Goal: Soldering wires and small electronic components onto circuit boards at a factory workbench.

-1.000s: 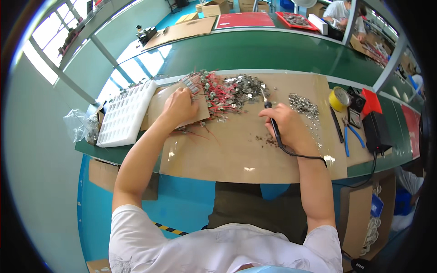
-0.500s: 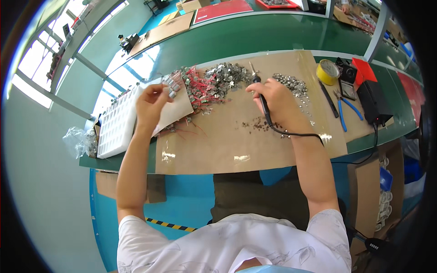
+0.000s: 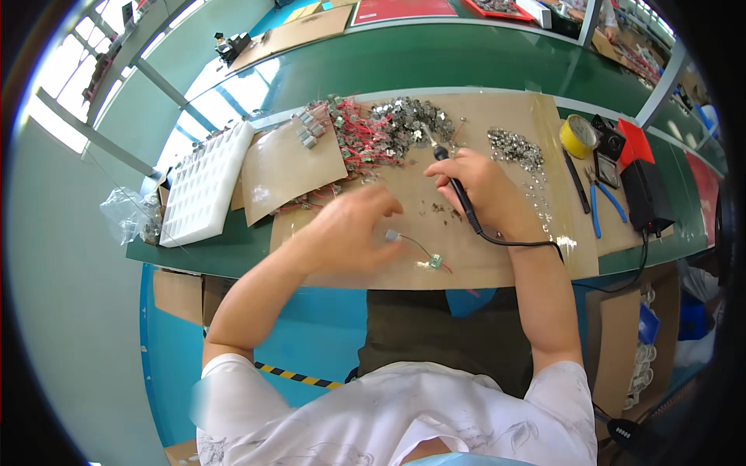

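My right hand [image 3: 488,186] is closed round a black soldering iron [image 3: 466,205], its metal tip pointing up and away toward the pile of small silver metal parts [image 3: 412,120]. My left hand [image 3: 350,231], slightly blurred, is over the near middle of the cardboard sheet [image 3: 334,272], thumb and fingers apart. Just beside its fingers is a small grey block-shaped part [image 3: 392,234], wired to a little green circuit board [image 3: 437,262]. Whether the block touches the thumb I cannot make out.
Red-wired boards [image 3: 361,140] are heaped behind, beside a cardboard piece [image 3: 291,175] bearing several grey blocks. A white foam tray [image 3: 206,190] stands left. Shiny small parts [image 3: 517,147] lie right, near yellow tape [image 3: 578,136], blue-handled pliers [image 3: 597,210] and a black box [image 3: 649,194].
My left hand has come from the cardboard piece at the left to the near middle, its fingers spreading. The wired grey block and board now show there. The right hand keeps the soldering iron.
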Demonstrator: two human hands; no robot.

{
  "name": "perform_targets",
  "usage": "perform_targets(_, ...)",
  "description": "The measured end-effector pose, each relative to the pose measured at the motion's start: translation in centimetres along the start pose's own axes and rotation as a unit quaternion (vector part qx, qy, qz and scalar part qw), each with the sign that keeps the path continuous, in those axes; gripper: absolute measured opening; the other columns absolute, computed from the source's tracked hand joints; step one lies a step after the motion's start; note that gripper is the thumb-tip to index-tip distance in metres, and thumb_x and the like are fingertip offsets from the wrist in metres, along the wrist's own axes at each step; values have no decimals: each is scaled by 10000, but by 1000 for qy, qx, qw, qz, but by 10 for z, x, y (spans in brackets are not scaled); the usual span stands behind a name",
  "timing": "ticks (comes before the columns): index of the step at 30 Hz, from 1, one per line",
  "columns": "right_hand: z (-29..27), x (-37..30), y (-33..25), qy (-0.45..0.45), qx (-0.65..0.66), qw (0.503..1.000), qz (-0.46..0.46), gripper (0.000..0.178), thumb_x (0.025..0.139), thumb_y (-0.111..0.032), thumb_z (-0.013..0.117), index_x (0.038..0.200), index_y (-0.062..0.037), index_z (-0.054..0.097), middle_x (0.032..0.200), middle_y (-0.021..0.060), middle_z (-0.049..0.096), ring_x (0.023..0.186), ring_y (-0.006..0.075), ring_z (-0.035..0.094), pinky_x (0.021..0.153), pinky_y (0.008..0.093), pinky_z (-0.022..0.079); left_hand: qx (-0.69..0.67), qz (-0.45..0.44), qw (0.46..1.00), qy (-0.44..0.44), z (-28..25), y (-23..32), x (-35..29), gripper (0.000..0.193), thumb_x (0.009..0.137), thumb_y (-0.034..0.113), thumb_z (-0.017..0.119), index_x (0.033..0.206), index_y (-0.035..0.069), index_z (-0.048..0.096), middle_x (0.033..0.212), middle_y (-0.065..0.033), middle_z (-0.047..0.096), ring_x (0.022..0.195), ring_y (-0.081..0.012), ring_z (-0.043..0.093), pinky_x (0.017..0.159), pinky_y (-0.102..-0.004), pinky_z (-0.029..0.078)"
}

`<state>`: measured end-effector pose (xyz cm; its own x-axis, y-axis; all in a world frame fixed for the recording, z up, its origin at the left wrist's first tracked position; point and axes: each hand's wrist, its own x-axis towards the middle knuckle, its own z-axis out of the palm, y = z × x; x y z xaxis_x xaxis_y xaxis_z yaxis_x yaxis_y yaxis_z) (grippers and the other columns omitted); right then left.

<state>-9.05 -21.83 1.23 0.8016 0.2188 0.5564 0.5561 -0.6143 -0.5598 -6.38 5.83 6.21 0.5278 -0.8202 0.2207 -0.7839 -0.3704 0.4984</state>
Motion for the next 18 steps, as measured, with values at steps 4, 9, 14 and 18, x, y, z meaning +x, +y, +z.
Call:
perform_targets(4, 2, 8, -15, -75, -39, 996, -17, 320, 842, 35, 758, 1137, -88, 746, 866, 104, 689, 838, 308, 669, 739, 407, 561, -175, -87, 973, 123, -3, -44, 31, 150, 912, 115, 725, 987, 1, 662, 752, -42, 625, 650, -132, 603, 583, -310, 478)
perform_targets(9, 1, 4, -8, -97, -35, 994, -24, 295, 840, 35, 753, 1115, -71, 749, 875, 100, 709, 848, 298, 661, 740, 403, 560, -441, -144, 873, 149, 6, -52, 73, 116, 971, 114, 714, 951, 21, 647, 714, 15, 605, 606, -65, 556, 528, -246, 406)
perform_targets(14, 3, 6, -8, -97, -31, 995, -17, 293, 818, 44, 763, 1093, -57, 757, 875, 86, 723, 855, 289, 661, 749, 395, 566, -489, -176, 835, 180, 26, -52, 68, 138, 1025, 131, 707, 982, 14, 649, 675, 4, 603, 502, -70, 523, 432, -234, 360)
perform_targets(18, 3, 8, -8, -114, -25, 993, -9, 304, 804, 55, 766, 1092, -43, 755, 876, 84, 725, 858, 283, 662, 752, 394, 569, -494, -151, 826, 224, 30, -68, 64, 146, 1024, 122, 722, 1001, 0, 645, 668, 4, 609, 475, -63, 509, 414, -228, 356)
